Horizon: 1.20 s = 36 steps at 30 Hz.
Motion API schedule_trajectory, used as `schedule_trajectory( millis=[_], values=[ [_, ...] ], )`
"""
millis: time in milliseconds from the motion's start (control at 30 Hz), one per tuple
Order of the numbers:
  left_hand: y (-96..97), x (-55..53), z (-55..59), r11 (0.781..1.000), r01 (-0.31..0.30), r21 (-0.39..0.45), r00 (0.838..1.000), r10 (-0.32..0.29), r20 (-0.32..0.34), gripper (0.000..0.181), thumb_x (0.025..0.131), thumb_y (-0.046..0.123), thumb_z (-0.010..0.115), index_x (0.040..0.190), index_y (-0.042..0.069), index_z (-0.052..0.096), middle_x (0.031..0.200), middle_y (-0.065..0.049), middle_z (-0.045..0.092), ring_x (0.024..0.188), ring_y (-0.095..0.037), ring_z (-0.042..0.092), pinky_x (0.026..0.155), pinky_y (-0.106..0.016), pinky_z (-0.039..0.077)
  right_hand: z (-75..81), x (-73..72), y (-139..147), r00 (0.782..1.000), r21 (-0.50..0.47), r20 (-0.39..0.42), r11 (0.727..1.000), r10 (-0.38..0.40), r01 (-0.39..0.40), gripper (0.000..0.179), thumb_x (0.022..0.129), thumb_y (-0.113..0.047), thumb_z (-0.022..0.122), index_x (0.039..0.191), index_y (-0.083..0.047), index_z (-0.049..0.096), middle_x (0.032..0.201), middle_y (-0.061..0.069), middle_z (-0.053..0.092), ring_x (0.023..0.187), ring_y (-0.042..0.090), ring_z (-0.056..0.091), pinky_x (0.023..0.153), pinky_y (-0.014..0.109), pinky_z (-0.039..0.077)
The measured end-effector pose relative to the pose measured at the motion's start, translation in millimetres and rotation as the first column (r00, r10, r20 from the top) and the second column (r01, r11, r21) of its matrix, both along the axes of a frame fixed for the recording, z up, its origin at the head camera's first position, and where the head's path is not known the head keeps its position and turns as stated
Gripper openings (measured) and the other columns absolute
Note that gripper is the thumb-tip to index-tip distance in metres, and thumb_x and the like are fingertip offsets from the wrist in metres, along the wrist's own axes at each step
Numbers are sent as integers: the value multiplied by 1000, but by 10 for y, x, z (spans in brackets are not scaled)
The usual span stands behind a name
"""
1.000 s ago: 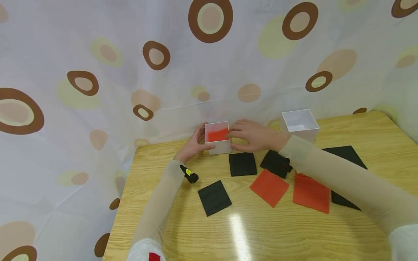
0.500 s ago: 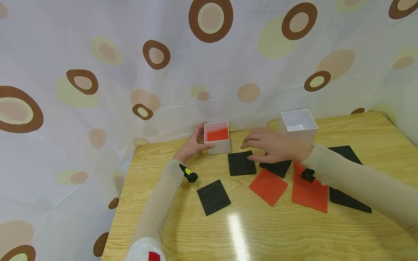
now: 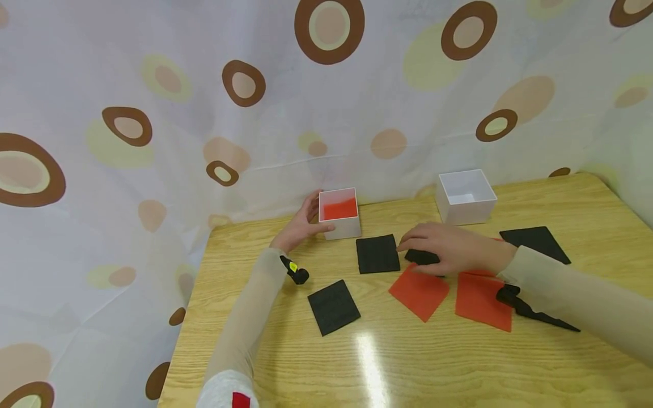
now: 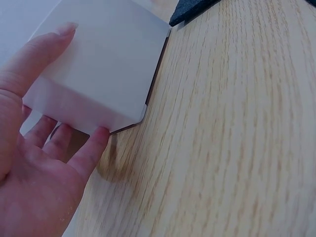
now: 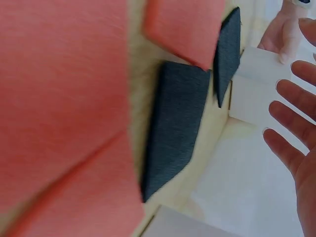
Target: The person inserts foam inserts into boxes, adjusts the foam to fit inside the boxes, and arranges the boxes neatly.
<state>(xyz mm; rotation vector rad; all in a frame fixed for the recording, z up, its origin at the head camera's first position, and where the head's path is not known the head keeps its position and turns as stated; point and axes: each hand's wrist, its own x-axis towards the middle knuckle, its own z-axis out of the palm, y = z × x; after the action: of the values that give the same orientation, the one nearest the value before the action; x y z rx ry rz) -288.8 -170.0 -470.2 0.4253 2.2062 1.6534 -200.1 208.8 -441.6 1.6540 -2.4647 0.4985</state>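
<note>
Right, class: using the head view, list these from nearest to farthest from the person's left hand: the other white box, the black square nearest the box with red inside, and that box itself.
1. White box with red inside: touching the left hand.
2. Black square: to the right, closer to the person.
3. Other white box: farther right, toward the back.

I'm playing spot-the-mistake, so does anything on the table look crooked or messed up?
Nothing looks spilled or broken. One red square and one black square lie at a slant, while another black square sits nearly straight, so they look a bit untidy.
</note>
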Motion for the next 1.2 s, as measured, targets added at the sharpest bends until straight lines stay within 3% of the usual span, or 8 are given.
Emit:
schedule_trajectory(
  millis=[267,500,667,800,933,1200],
  values=[
    [-3,-9,-6,1000,-1,-5,1000,1,0,102,93,14,81,167,27,13,170,2,25,158,-21,22,127,-41,24,-99,176,147,994,74,102,997,-45,37,47,91,-35,83,128,-10,69,126,-1,66,114,21,63,93,45,57],
    [2,-11,-9,1000,0,-3,1000,0,-6,102,93,13,81,167,27,13,169,1,25,157,-22,23,126,-42,24,-204,228,251,993,96,111,995,-33,22,59,89,-46,82,132,-10,67,132,-1,64,119,21,60,96,45,55],
    [-2,-4,-3,1000,-3,-10,1000,3,-7,100,93,14,80,167,28,14,168,1,27,157,-22,24,126,-42,24,-233,245,284,992,142,124,990,-28,10,75,87,-57,80,141,-7,62,142,6,61,130,31,55,102,54,50],
    [-7,-13,-13,1000,-1,-8,1000,1,-4,101,93,14,81,167,27,13,169,2,25,157,-21,23,126,-41,24,-220,248,292,977,187,204,982,-56,17,87,86,-63,77,147,-6,56,151,9,56,140,41,46,106,63,43],
    [-10,-23,-24,1000,5,2,1000,-5,-6,102,93,13,81,167,27,12,170,1,24,158,-21,22,127,-41,24,-221,235,288,961,223,265,974,-85,25,91,85,-64,78,152,-8,53,155,7,52,144,43,41,109,65,40],
    [-7,-11,-17,1000,-1,5,1000,1,1,101,93,11,80,167,26,12,169,2,25,158,-21,22,126,-41,24,-232,203,254,956,283,278,959,-99,18,87,84,-56,83,153,-11,53,156,6,52,147,43,38,113,65,37]
  ],
)
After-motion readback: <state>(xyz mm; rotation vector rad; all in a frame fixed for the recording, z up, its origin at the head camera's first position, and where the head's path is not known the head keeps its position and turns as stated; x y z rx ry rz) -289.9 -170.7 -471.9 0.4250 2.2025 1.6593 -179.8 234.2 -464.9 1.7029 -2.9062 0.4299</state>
